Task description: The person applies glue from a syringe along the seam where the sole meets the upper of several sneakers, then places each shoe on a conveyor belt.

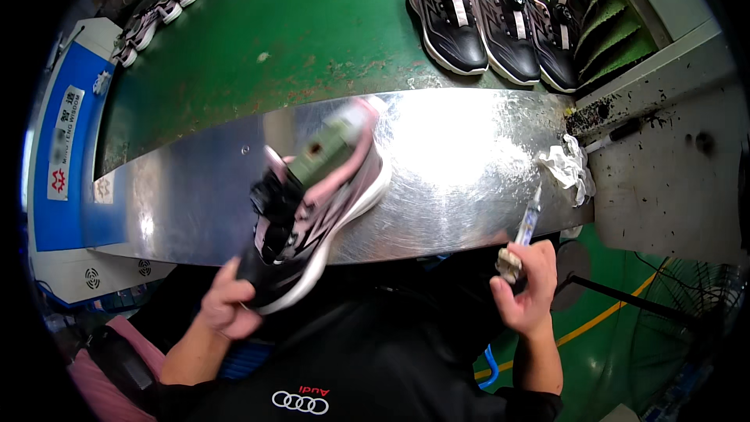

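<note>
My left hand (229, 302) is closed round the toe of a black and pink sneaker (328, 215). The sneaker is tilted over the near edge of the metal strip, its heel pointing away from me, and its green insole and pink lining show; the heel is smeared by motion. On the right, my right hand (531, 285) grips a slim, clear pen-like tool (529, 219) with a narrow tip pointing away from me. A small crumpled beige lump (508, 264) sits at the tool's lower end, against the fingers. The tool's exact kind is unclear.
Beyond the shiny metal strip (453, 141) lies a green work surface (312, 31). Three black sneakers (512, 27) stand at its far right, with several more shoes (168, 8) at far left. Crumpled white tissue (569, 168) lies by the grey metal wall (672, 172).
</note>
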`<action>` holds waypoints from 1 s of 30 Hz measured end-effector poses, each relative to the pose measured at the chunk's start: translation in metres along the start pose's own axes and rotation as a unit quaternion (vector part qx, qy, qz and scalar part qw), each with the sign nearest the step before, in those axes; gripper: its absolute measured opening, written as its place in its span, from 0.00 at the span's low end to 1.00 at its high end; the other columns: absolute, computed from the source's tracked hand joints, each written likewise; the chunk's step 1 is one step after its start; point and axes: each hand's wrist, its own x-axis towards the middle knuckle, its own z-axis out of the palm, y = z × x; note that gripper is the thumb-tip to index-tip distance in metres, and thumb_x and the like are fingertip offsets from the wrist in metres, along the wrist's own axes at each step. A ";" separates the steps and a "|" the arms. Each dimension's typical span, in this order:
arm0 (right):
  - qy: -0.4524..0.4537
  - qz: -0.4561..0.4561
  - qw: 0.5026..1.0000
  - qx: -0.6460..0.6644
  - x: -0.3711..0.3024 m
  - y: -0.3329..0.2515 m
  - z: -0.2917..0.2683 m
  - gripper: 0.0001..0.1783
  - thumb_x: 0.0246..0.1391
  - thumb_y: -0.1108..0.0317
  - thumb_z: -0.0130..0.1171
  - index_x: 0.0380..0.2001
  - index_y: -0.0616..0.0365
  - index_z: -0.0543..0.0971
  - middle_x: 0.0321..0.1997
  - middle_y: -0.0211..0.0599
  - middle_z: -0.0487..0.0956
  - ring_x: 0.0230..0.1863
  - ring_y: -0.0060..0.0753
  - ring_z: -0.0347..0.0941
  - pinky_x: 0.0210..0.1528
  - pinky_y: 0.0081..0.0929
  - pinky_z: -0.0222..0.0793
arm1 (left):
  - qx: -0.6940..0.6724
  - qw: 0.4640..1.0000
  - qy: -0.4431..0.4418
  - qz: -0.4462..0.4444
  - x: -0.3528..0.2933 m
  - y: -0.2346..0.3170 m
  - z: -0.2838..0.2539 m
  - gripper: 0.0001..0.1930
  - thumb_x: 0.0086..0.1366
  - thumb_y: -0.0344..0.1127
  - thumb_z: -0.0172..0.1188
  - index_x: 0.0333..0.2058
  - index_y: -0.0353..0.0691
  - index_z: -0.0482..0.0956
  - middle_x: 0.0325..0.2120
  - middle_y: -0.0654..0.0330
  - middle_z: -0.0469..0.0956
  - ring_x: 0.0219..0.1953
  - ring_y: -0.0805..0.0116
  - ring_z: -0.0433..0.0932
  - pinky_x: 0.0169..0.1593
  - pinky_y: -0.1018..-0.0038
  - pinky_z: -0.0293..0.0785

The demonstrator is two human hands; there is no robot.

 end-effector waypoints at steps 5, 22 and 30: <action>0.031 0.206 0.956 0.204 0.003 0.015 0.013 0.21 0.45 0.73 0.64 0.44 0.66 0.72 0.37 0.34 0.76 0.37 0.24 0.70 0.42 0.20 0.67 | 0.237 0.928 0.075 0.280 0.030 0.048 -0.007 0.27 0.52 0.29 0.62 0.50 0.27 0.67 0.46 0.52 0.74 0.46 0.64 0.75 0.55 0.68 0.68; -0.047 -0.207 0.977 0.029 0.037 -0.056 -0.028 0.30 0.44 0.50 0.67 0.46 0.45 0.65 0.45 0.54 0.76 0.39 0.47 0.70 0.43 0.38 0.65 | 0.556 0.608 -0.194 0.533 0.088 0.048 0.121 0.25 0.43 0.32 0.71 0.41 0.26 0.76 0.34 0.48 0.77 0.36 0.58 0.77 0.41 0.70 0.73; 0.006 -0.302 0.948 0.103 0.074 -0.091 -0.004 0.22 0.48 0.51 0.62 0.44 0.40 0.67 0.51 0.52 0.74 0.49 0.44 0.64 0.48 0.42 0.65 | 0.562 0.588 -0.206 0.544 0.082 0.043 0.127 0.25 0.41 0.31 0.72 0.40 0.28 0.77 0.34 0.49 0.77 0.36 0.58 0.77 0.40 0.69 0.73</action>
